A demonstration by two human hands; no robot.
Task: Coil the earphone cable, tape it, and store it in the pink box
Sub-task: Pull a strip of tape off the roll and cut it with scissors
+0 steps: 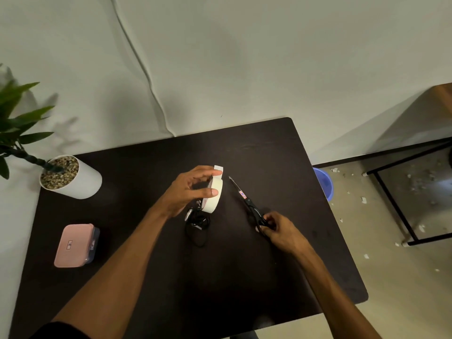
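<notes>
My left hand [188, 192] holds a white tape roll [214, 194] upright above the middle of the dark table [146, 277], and a short loose end of tape sticks up at the top. Just below the roll lies the black earphone cable [198, 223], loosely coiled on the table. To the right, my right hand [278, 231] grips the black handles of a pair of scissors [247, 200], whose blades point up and left toward the tape. The pink box [73, 245] sits with its lid on near the table's left edge.
A white pot with pebbles and a green plant [71, 177] stands at the table's back left corner. A blue bucket [324, 183] sits on the floor past the right edge. A black metal frame [403, 211] and paper scraps are further right.
</notes>
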